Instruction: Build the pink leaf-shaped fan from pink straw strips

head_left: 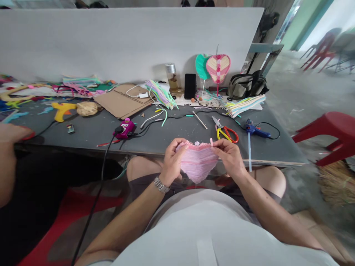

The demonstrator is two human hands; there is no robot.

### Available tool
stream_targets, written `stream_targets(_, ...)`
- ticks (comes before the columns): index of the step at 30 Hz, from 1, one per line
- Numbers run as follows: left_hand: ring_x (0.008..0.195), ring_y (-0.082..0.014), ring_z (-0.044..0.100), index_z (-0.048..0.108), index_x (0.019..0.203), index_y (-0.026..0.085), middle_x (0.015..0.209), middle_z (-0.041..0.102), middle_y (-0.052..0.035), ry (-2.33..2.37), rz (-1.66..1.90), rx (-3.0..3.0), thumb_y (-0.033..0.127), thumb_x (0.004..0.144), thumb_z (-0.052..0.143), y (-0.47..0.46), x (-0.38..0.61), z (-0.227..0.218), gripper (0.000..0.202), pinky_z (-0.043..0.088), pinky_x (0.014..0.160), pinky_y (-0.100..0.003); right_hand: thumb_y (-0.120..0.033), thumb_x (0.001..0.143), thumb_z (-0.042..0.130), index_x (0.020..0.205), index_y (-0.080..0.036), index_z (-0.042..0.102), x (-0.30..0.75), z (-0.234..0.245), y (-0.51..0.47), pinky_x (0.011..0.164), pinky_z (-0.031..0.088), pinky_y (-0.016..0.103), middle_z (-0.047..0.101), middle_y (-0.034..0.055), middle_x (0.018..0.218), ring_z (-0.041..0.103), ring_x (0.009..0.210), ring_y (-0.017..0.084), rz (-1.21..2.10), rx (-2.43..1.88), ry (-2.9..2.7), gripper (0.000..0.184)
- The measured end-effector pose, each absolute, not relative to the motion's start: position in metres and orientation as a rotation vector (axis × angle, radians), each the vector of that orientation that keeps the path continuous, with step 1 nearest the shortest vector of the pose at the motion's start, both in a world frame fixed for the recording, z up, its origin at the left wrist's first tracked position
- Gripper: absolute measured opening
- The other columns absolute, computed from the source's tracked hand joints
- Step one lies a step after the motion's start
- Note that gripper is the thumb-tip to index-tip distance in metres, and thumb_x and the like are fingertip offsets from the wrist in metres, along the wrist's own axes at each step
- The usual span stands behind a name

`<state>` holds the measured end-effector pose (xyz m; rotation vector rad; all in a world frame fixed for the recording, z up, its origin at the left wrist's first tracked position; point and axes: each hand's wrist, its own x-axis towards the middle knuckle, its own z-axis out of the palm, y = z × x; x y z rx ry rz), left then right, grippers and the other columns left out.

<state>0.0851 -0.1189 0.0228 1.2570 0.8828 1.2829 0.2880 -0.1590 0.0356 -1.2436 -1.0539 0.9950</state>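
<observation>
The fingers of both hands are closed in a grip, not released: those of the left hand (172,160) curl over the left lobe of a heart-shaped stack of pink strips (197,163), while the right hand (229,159) pinches the upper right edge between thumb and forefinger, with a short pink stub (211,142) standing up at the fingertips. Whether that stub is a separate piece or the end of a strip is hard to tell at this resolution. The heart is held up in the air, clear of the table, and its long axis runs from the notch, which faces away from the person, down to the point, which aims at the person's chest. Neither hand is clearly nearer: each holds its own lobe, either side of that axis. Just beyond, the near edge of a dark grey table (163,146) passes behind the stack. On the table to the right sit red-and-yellow-handled scissors (226,133) and a blue glue gun (256,130), its long clear glue stick (249,155) running down past the table edge — and further back stands a finished pink heart (218,68) on a stick. A metal wristwatch (161,184) circles the left wrist.
</observation>
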Motion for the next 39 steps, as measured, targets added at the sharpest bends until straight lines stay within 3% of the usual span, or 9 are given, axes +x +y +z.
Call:
stream_targets(3, 0.098, -0.0215, 0.068, 0.069, 0.098, 0.021, 0.101, 0.075, -0.0054, 0.883, 1.28, 1.242, 0.035, 0.088, 0.073, -0.12, 0.083, 0.024, 0.017, 0.049, 0.091, -0.03, -0.04, 0.076, 0.075, 0.084, -0.021, 0.071, 0.288, 0.039, -0.163, 0.07, 0.047, 0.03, 0.073, 0.0048, 0.089, 0.063, 0.076, 0.018, 0.887, -1.27, -1.115, 0.022)
stream_targets(5, 0.098, -0.0224, 0.069, 0.07, 0.097, 0.021, 0.099, 0.076, -0.0058, 0.886, 1.274, 1.237, 0.035, 0.087, 0.075, -0.12, 0.083, 0.026, 0.018, 0.05, 0.091, -0.031, -0.035, 0.08, 0.07, 0.086, -0.021, 0.07, 0.287, 0.043, -0.167, 0.077, 0.048, 0.032, 0.074, 0.0067, 0.1, 0.065, 0.089, 0.021, 0.647, -1.325, -1.209, 0.015)
stream_targets(9, 0.096, -0.0225, 0.07, 0.071, 0.095, 0.02, 0.096, 0.076, -0.0058, 0.878, 1.24, 1.207, 0.041, 0.087, 0.075, -0.12, 0.086, 0.029, 0.022, 0.052, 0.089, -0.032, -0.021, 0.091, 0.058, 0.088, -0.022, 0.07, 0.277, 0.052, -0.178, 0.078, 0.047, 0.033, 0.071, 0.0031, 0.084, 0.063, 0.08, 0.019, 0.177, -1.375, -1.554, 0.012)
stream_targets(16, 0.081, -0.0163, 0.067, 0.075, 0.092, 0.02, 0.089, 0.074, -0.0021, 0.871, 1.231, 1.138, 0.04, 0.085, 0.079, -0.121, 0.09, 0.032, 0.021, 0.051, 0.076, -0.025, -0.011, 0.094, 0.053, 0.095, -0.02, 0.071, 0.258, 0.052, -0.182, 0.075, 0.043, 0.033, 0.07, 0.0048, 0.082, 0.06, 0.078, 0.021, -0.185, -1.418, -1.867, 0.02)
stream_targets(26, 0.085, -0.019, 0.069, 0.078, 0.094, 0.02, 0.091, 0.077, -0.0047, 0.871, 1.199, 1.2, 0.039, 0.083, 0.081, -0.125, 0.093, 0.041, 0.022, 0.053, 0.08, -0.027, -0.007, 0.092, 0.053, 0.087, -0.022, 0.069, 0.251, 0.054, -0.182, 0.073, 0.041, 0.034, 0.068, 0.0048, 0.081, 0.06, 0.079, 0.021, -0.282, -1.407, -1.897, 0.022)
stream_targets(32, 0.08, -0.0175, 0.069, 0.079, 0.094, 0.019, 0.089, 0.077, -0.0041, 0.888, 1.155, 1.163, 0.039, 0.084, 0.079, -0.123, 0.093, 0.041, 0.022, 0.052, 0.074, -0.026, -0.009, 0.095, 0.052, 0.088, -0.021, 0.069, 0.252, 0.053, -0.182, 0.074, 0.041, 0.034, 0.067, 0.0048, 0.079, 0.058, 0.077, 0.021, -0.322, -1.396, -1.884, 0.021)
stream_targets(39, 0.078, -0.0178, 0.068, 0.079, 0.08, 0.018, 0.081, 0.077, -0.0044, 0.88, 1.1, 1.085, 0.036, 0.076, 0.082, -0.122, 0.101, 0.052, 0.019, 0.051, 0.075, -0.027, -0.012, 0.096, 0.053, 0.087, -0.022, 0.07, 0.254, 0.048, -0.179, 0.073, 0.037, 0.035, 0.066, 0.0052, 0.08, 0.055, 0.079, 0.021, -0.368, -1.391, -1.923, 0.021)
